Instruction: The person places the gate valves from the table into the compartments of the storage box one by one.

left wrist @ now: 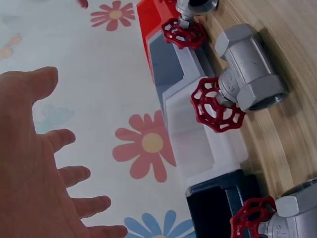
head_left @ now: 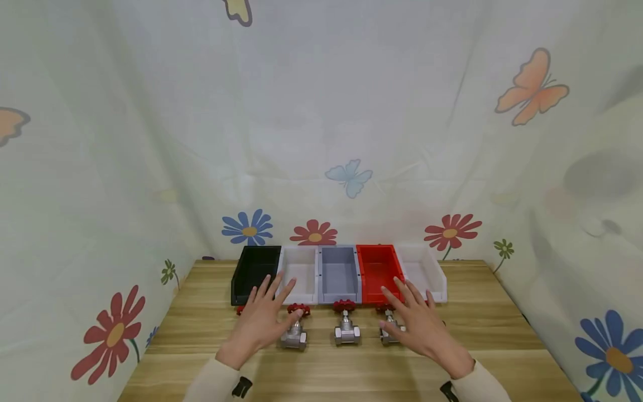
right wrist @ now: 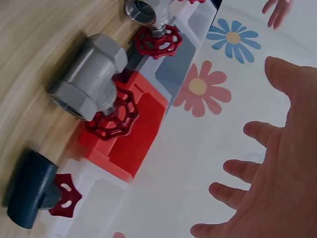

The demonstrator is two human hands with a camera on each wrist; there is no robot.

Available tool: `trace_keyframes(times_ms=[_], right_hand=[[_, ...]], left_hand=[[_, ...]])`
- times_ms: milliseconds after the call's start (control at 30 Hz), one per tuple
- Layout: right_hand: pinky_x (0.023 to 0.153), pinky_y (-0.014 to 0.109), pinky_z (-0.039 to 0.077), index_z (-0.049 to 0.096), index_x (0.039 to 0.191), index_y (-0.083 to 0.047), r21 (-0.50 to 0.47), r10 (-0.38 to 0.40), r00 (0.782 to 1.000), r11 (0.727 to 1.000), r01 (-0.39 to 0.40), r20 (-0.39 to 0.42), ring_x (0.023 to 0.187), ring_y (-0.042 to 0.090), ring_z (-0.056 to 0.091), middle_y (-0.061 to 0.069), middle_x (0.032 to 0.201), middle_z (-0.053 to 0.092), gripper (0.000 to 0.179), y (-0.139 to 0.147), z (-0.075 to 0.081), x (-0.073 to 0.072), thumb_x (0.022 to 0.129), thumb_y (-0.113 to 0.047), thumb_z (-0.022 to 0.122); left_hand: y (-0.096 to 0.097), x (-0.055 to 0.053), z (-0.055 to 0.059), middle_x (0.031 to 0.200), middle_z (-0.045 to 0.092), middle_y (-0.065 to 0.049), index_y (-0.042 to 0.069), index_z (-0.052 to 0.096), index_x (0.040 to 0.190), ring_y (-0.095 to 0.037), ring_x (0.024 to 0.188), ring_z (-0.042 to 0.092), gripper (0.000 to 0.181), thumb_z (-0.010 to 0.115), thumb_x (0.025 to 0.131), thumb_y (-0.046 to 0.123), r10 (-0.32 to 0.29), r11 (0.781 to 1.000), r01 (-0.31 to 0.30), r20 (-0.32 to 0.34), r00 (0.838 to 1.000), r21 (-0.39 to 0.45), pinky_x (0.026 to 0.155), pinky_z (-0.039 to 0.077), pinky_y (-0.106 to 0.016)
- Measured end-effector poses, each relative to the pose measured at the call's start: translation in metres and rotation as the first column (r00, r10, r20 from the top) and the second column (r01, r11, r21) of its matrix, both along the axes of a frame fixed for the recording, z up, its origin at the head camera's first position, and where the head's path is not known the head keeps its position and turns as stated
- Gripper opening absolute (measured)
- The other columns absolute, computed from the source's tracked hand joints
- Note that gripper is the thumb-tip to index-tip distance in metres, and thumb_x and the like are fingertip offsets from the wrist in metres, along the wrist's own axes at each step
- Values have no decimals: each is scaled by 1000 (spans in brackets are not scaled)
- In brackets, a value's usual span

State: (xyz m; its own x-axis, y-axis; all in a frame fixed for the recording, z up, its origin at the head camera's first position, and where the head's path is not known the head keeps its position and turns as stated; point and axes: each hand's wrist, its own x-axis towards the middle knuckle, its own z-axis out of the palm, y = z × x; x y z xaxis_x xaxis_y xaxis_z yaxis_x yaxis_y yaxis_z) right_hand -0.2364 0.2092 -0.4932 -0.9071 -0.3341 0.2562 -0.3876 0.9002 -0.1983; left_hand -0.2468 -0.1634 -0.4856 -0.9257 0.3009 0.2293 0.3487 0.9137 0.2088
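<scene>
Silver middle valve (head_left: 347, 335): is sitting on the table between the two hands, its red wheel (head_left: 344, 305) showing in front of the grey bin.
Valves on the left: one silver valve (head_left: 293, 339) is sitting before the left white bin; the leftmost valve (left wrist: 297, 210) is sitting before the black bin, mostly hidden by a hand in the head view.
Valves on the right: another silver valve (right wrist: 91, 74) is sitting before the red bin; the dark valve (right wrist: 30, 191), with a red handle (right wrist: 66, 196), is sitting nearest the right white bin.
Left hand (head_left: 261, 324): is hovering over the left valves, fingers spread wide, holding nothing.
Right hand (head_left: 419, 324): is hovering over the right valves, also spread wide and holding nothing.
Bins: black bin (head_left: 257, 271), left white bin (head_left: 301, 273), grey bin (head_left: 339, 273), red bin (head_left: 377, 265) and right white bin (head_left: 419, 271) are standing side by side behind the valves.
Table (head_left: 331, 379): is showing striped wood grain.
Curtain (head_left: 402, 111): is hanging behind, printed with flowers (head_left: 114, 335) and butterflies (head_left: 533, 89).
Sleeves (head_left: 213, 382): are covering both forearms in cream.
</scene>
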Motion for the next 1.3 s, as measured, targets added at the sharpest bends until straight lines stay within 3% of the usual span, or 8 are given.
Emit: trace_keyframes(times_ms=[133, 333, 533, 833, 1300], right_hand=[[107, 76, 18, 39, 151, -29, -10, -10, 1000, 1000, 10, -1, 146, 39, 26, 11, 160, 32, 77, 6, -6, -1, 85, -59, 65], [106, 75, 23, 41, 151, -27, -22, -27, 1000, 999, 27, 7, 142, 42, 32, 14, 156, 38, 78, 14, -12, -2, 82, -45, 74], [103, 75, 27, 44, 149, -24, -9, -32, 999, 999, 32, -16, 137, 43, 38, 15, 151, 43, 76, 19, -16, -4, 82, -42, 76], [100, 69, 35, 52, 142, -17, -21, -31, 994, 999, 29, -100, 126, 45, 48, 19, 141, 52, 71, 36, -25, 1, 79, -35, 80], [94, 70, 37, 54, 141, -21, 20, -93, 994, 995, 95, -62, 123, 44, 50, 16, 140, 52, 68, 56, -39, 4, 80, -38, 79]], left_hand=[[-6, -3, 0, 166, 17, -6, 32, 27, 156, -40, 150, 19, 74, 51, 93, 62, 18, 1000, -18, 10, 1000, 16, 114, 21, -66], [-21, -14, -9, 163, 24, -12, 26, 33, 154, -43, 146, 28, 75, 61, 91, 54, 67, 997, -66, -28, 997, 33, 109, 28, -67], [-39, -25, -18, 163, 24, -13, 25, 30, 156, -44, 145, 29, 77, 59, 91, 56, 113, 993, -112, -14, 994, 31, 109, 31, -66], [-51, -37, -22, 162, 24, -18, 21, 30, 156, -47, 143, 31, 75, 59, 93, 50, 138, 989, -138, 11, 990, 55, 107, 33, -65], [-76, -55, -30, 161, 22, -24, 14, 27, 156, -51, 140, 33, 75, 64, 94, 34, 186, 974, -190, 47, 981, 122, 100, 42, -63]])
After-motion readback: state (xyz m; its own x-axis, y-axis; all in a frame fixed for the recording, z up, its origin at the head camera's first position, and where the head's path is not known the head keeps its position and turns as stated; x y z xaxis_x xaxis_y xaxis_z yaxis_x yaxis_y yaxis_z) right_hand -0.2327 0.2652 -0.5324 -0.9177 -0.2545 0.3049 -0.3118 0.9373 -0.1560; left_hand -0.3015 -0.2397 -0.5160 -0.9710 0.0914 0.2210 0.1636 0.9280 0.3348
